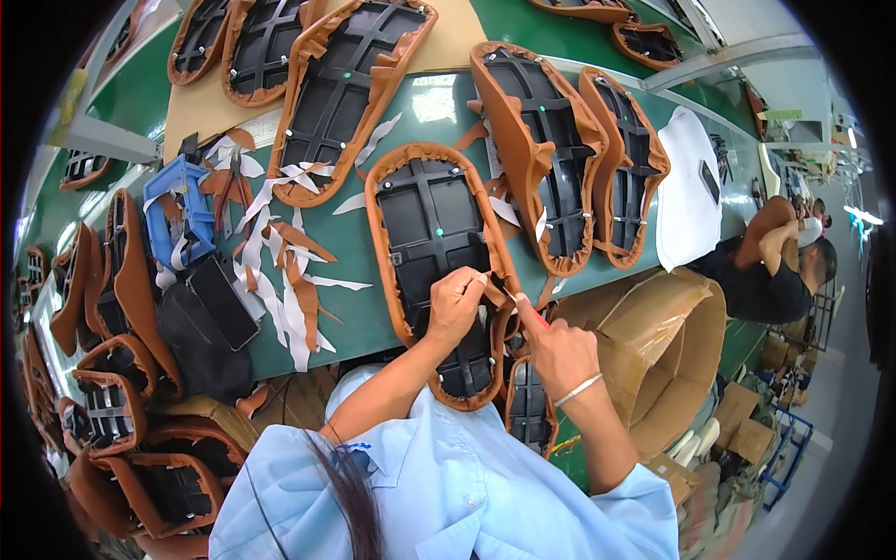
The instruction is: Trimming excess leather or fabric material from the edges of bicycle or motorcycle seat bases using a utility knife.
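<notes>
A long chair-back panel [437,207], black ribbed plastic edged in brown leather, lies face down in front of me and juts over the table's near edge toward my body. My left hand [453,306] is closed on the loose leather edging [496,291] at the panel's right side, thumb and fingers pinched together. In my right hand [566,357] is a red-handled knife [531,315], its thin tip against that same edging. The fingers are wrapped round the handle, with the index finger stretched along it. A white band circles my right wrist.
Leather and white offcuts [285,266] litter the green table left of the panel, near a blue basket [177,219]. More brown-edged panels [541,140] lie behind and to the right. A white sheet [686,182] holds a phone [710,182]. A cardboard box [644,350] stands at right; another person [775,257] sits beyond.
</notes>
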Demonstrator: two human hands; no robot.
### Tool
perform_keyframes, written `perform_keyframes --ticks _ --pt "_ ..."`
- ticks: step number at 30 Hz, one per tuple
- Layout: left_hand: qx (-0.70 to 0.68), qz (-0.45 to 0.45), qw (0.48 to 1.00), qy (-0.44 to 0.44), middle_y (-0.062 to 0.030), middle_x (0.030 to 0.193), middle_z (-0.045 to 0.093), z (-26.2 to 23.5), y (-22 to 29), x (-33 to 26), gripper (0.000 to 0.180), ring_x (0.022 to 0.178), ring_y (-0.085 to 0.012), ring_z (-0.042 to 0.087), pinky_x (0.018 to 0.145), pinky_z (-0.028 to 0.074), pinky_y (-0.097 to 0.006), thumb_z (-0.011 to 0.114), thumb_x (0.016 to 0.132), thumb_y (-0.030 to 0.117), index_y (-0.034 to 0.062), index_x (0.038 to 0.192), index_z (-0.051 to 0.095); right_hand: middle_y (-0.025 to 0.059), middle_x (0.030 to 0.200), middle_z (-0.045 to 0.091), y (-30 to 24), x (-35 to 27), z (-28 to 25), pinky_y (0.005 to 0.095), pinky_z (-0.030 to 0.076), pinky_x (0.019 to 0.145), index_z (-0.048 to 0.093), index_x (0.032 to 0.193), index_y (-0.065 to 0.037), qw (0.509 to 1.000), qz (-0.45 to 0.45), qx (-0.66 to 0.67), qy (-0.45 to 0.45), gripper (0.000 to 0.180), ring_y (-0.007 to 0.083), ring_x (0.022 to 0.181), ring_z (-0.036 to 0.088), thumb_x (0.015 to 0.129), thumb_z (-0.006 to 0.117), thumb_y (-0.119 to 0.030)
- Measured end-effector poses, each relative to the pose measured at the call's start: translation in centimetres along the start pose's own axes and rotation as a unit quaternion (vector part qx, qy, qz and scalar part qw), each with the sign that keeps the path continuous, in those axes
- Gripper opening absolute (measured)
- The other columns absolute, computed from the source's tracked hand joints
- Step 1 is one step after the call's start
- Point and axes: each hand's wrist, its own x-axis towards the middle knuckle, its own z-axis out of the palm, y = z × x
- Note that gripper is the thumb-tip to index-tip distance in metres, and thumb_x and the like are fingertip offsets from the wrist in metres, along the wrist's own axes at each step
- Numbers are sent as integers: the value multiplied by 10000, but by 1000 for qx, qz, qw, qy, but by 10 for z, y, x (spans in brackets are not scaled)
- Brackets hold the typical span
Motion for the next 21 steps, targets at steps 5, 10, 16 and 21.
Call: perform_keyframes --ticks 5,10,16,21 --pt "57 123 990 -34 -123 667 527 -10 18 12 146 598 -221 547 581 434 -306 542 840 74 -37 746 553 114 611 553 7 -13 24 428 425 446 436 1342 -279 992 59 96 63 479 315 504 569 878 555 -261" --pt "90 34 994 -54 -121 687 539 -15 -1 0 150 607 -217 549 578 429 -313 547 840 91 -37 763 556 110 628 564 9 8 12 420 424 434 453 1327 -312 984 41 122 126 463 327 511 569 879 556 -262" --pt "12 96 995 9 -87 666 507 -15 5 10 147 597 -158 501 599 433 -293 546 855 59 -44 750 539 135 625 573 12 30 6 419 439 432 471 1298 -253 994 -40 52 92 440 316 510 587 869 563 -236" --pt "106 122 987 20 -83 661 499 -22 34 8 99 568 -195 508 557 440 -303 577 846 65 -12 784 577 156 685 619 12 3 3 401 482 499 450 1331 -168 995 5 100 -19 459 315 589 622 884 542 -221"
